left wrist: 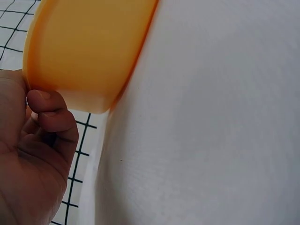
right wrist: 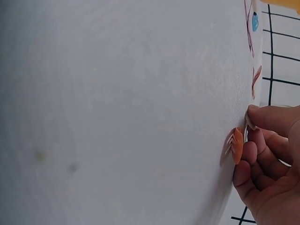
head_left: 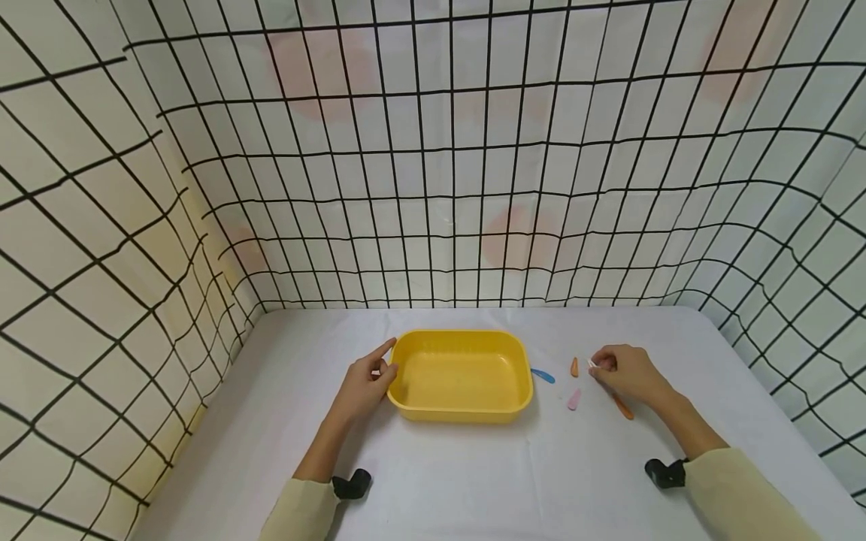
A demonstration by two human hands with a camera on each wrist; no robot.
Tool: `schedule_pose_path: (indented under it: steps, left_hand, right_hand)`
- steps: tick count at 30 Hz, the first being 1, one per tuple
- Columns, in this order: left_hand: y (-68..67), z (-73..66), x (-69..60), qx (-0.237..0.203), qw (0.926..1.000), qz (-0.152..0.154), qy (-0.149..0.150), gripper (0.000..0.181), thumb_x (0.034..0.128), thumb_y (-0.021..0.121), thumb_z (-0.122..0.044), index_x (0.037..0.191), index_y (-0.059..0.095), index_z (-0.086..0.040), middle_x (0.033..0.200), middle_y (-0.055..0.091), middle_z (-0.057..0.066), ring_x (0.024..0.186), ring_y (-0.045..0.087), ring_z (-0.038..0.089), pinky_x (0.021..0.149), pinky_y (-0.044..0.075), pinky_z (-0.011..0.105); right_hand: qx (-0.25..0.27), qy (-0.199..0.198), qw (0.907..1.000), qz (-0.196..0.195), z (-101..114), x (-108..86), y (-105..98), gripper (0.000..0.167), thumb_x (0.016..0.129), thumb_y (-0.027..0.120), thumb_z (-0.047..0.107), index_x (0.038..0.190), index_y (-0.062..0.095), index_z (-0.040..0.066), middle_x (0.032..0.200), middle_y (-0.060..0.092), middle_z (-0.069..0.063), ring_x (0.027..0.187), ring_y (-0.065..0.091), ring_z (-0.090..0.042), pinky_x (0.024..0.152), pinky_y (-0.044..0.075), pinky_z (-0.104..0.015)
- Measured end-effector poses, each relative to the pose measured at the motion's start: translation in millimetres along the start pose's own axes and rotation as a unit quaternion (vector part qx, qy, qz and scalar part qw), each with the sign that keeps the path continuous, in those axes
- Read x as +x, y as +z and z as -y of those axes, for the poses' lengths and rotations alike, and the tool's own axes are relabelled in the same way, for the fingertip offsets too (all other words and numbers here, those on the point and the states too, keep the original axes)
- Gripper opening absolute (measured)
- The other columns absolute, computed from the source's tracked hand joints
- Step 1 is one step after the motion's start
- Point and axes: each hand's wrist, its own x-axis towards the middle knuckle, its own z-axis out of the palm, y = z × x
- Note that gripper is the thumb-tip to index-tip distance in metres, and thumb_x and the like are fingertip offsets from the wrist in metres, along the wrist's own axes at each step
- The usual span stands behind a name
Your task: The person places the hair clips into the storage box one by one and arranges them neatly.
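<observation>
A yellow tray [head_left: 460, 415] stands mid-table, and nothing lies in it. At its left end my left hand [head_left: 365, 387] grips the rim between thumb and fingers; the left wrist view shows this hand [left wrist: 42, 154] at the tray's edge [left wrist: 84, 51]. To the right of the tray, my right hand [head_left: 629, 373] pinches a small white piece [head_left: 592, 364]. In the right wrist view the hand [right wrist: 272, 159] holds that piece [right wrist: 250, 122] between thumb and fingertip, with an orange piece [right wrist: 237, 146] close beside the fingers. That orange piece [head_left: 623, 407] lies below the hand in the head view.
Between tray and right hand lie a small orange piece [head_left: 574, 367] and a pink piece [head_left: 573, 400]. A blue piece [head_left: 543, 376] is by the tray's right end. Black wire grid [head_left: 453, 197] stands around the back and sides of the white table [head_left: 467, 481].
</observation>
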Motion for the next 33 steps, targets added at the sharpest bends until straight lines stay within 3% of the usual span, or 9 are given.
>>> schedule_pose_path:
  steps: [9,24,33]
  left_hand:
    - [-0.5,1.5,-1.2,-0.009,1.0000,-0.001,0.005,0.054,0.1007,0.064,-0.022,0.154,0.051,-0.021,0.077,0.054,0.004,0.058,0.051,0.015,0.054,0.047,0.020]
    - [1.1,3.8,-4.2,-0.023,0.9997,0.003,0.012,0.055,0.1019,0.063,-0.022,0.155,0.049,-0.019,0.070,0.052,0.002,0.054,0.048,0.013,0.051,0.045,0.021]
    - [1.0,0.3,-2.9,-0.019,0.9998,-0.001,0.011,0.055,0.1017,0.063,-0.021,0.155,0.049,-0.019,0.069,0.053,0.002,0.053,0.048,0.014,0.051,0.046,0.022]
  right_hand:
    - [0.003,0.012,0.9998,0.016,0,-1.4,-3,0.022,0.092,0.072,0.019,0.102,0.072,-0.001,0.081,0.064,-0.002,0.076,0.055,-0.017,0.066,0.045,-0.031]
    - [0.029,0.015,0.9995,-0.002,-10,-7.7,-4,0.024,0.094,0.071,0.022,0.103,0.075,0.001,0.082,0.073,0.000,0.073,0.063,-0.012,0.063,0.049,-0.027]
    - [0.049,0.019,0.9986,-0.010,-5,-8.9,-9,0.024,0.096,0.071,0.023,0.106,0.074,0.002,0.086,0.075,-0.001,0.075,0.064,-0.013,0.060,0.048,-0.026]
